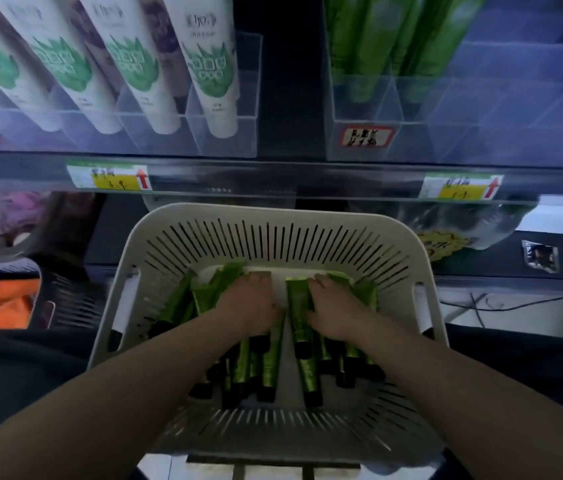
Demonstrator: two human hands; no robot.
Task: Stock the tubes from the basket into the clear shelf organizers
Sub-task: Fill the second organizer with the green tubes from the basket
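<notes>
Tubes (pixel 270 362) in slotted basket (pixel 273 216) below clear organizers (pixel 481 143)

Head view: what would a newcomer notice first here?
A white slotted basket fills the centre, holding shiny green tubes with black caps. The left hand and the right hand lie on those tubes. Above, white tubes lean in clear organizers.

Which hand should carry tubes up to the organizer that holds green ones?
Right, probably. The left hand and right hand both grip tubes in the basket, but the organizer holding green ones sits upper right.
</notes>
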